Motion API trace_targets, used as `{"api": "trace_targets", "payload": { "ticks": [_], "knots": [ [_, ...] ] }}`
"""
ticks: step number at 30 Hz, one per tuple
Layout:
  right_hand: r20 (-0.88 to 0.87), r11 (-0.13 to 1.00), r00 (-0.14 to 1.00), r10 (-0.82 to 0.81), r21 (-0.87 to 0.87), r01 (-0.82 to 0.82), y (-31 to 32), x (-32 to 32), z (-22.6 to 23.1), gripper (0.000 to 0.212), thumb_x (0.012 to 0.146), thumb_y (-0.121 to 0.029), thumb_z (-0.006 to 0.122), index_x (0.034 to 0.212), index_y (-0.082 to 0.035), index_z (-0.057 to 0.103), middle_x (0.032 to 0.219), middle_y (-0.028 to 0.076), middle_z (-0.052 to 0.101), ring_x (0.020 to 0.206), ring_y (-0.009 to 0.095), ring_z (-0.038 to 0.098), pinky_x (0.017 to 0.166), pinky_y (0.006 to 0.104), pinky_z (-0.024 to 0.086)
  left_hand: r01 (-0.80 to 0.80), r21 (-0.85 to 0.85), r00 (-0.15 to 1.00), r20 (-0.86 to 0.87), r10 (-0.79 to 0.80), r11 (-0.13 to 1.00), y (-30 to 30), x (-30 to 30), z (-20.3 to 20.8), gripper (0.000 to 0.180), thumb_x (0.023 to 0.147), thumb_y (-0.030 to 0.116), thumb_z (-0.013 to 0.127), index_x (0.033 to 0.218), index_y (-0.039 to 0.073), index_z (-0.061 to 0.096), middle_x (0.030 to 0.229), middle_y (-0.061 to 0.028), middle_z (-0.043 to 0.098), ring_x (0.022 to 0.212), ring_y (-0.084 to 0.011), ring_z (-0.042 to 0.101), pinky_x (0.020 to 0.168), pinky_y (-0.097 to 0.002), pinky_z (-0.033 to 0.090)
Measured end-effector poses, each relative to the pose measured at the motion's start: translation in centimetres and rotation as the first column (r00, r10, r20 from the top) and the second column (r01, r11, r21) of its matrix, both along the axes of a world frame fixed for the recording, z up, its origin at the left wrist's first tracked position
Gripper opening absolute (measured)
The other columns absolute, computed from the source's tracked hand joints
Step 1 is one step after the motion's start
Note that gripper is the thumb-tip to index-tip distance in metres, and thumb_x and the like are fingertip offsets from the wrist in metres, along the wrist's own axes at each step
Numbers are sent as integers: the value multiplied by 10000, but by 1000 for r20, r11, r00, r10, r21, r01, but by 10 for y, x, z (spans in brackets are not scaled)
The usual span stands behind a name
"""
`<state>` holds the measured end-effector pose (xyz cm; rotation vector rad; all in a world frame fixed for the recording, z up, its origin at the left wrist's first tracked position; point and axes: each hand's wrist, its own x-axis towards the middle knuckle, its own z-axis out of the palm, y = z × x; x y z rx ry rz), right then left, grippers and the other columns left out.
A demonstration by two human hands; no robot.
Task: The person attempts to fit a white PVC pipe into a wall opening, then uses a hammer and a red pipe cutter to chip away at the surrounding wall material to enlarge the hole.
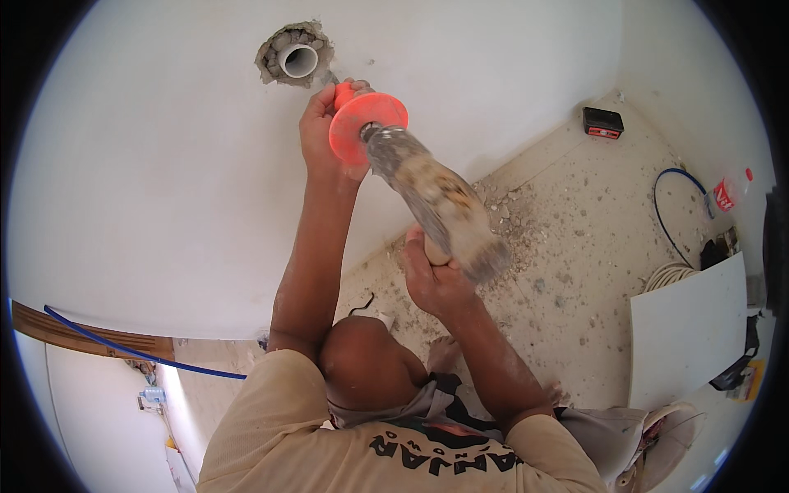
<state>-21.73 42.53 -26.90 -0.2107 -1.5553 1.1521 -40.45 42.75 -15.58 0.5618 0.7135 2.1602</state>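
My left hand [319,140] is closed around a chisel with a round orange hand guard [349,135]. The chisel's metal end [329,78] points at the wall, beside the lower right rim of a rough hole [269,59]. A white plastic pipe [297,61] sticks out of that hole. In my closed right hand [440,287] is a hammer [440,201], gripped by its handle. Motion blurs the hammer, and its near end lies close to the chisel's struck end, behind the guard. Whether the two touch, I cannot tell.
Rubble and dust [526,226] lie on the floor below the wall. A black and red box [603,122] stands in the far corner. On the right are a blue hose [657,205], a plastic bottle [731,191], coiled cable [667,277] and a white panel [690,333].
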Motion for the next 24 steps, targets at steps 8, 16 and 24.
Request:
{"api": "trace_targets", "payload": {
  "ticks": [8,16,24],
  "knots": [
    [132,988,987,96,-130,-79,2,-23,-14,299,782,-76,703,994,-8,503,703,170,608,636,422,630,564,437,517,-36,-15,996,76,37,999,1,-7,2,187,1002,181,381,1027,19,470,926,-110,556,831,-217,585,751,-353,541],
    [255,903,939,-232,415,111,-2,8,-7,133,841,-36,651,960,19,629,934,125,671,890,268,666,760,390,560,-34,-81,999,-11,33,996,-1,-12,9,202,1012,202,377,1048,26,469,941,-102,570,826,-216,592,747,-366,543],
    [20,995,998,52,-81,-50,-8,-35,-21,362,774,-127,732,1075,-12,568,819,125,667,698,346,677,622,401,536,33,-39,999,40,-31,999,-5,-14,4,207,1004,205,430,1077,18,478,970,-113,556,842,-211,572,723,-343,526]
  ]
}}
